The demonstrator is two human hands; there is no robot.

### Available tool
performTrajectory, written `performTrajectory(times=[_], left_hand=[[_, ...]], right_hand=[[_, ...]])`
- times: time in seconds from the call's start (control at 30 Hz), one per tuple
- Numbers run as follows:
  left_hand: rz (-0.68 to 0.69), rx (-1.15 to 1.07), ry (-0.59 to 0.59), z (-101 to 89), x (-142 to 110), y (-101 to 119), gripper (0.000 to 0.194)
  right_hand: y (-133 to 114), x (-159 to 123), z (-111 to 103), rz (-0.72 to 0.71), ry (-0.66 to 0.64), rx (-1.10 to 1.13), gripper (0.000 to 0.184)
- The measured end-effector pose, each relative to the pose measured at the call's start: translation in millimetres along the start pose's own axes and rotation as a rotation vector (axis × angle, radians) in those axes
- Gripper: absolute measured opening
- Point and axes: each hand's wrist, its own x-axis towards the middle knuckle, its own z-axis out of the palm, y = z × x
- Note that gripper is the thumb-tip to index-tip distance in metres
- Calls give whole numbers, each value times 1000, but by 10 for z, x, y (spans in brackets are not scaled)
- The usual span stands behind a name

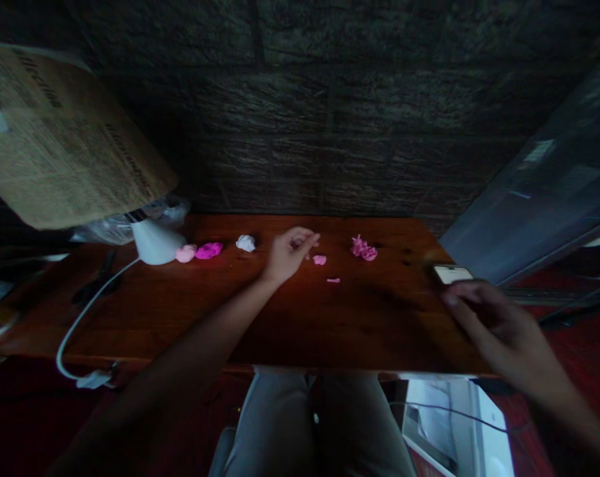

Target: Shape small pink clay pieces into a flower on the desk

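Observation:
My left hand (290,255) is over the middle of the table, its thumb and fingers pinched together; whatever lies between them, if anything, is too small to make out. Just beside its fingertips sits a small pink clay lump (319,260), with a thin pink clay strip (333,280) nearer to me. A crumpled-looking pink clay piece (363,248) rests farther right. At the right end, my right hand (498,324) is closed at the near edge of a phone (453,273) with a lit screen. Its grip is partly hidden and blurred.
Left of my left hand lie a white lump (245,243), a magenta lump (209,250) and a pale pink lump (185,253). A lamp (153,240) with a newsprint-patterned shade (75,139) and white cord (75,318) stands left. A brick wall (300,126) closes the back.

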Motion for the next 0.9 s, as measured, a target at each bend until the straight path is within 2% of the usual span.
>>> performTrajectory(times=[0.1,0.17,0.27,0.37,0.5,0.63,0.77,0.9], left_hand=[[-18,-15,15,-1,1,12,29],[-13,-22,15,-2,1,10,30],[-15,-5,19,-10,0,-2,29],[-21,11,35,-18,-2,-13,29],[-40,45,42,-10,-9,-10,30],[-49,77,42,2,-18,8,29],[-59,100,48,-8,-25,26,27],[-73,126,75,-25,-20,15,23]], right_hand=[[435,-419,-461,0,64,-324,43],[631,-629,-627,-19,68,-422,41],[747,-822,-701,-34,75,-492,32],[766,-901,-674,-126,142,-545,32],[806,-887,-622,-218,150,-568,33],[826,-723,-558,-274,124,-573,39],[769,-468,-511,-203,101,-581,53],[703,-303,-502,-167,99,-536,52]])
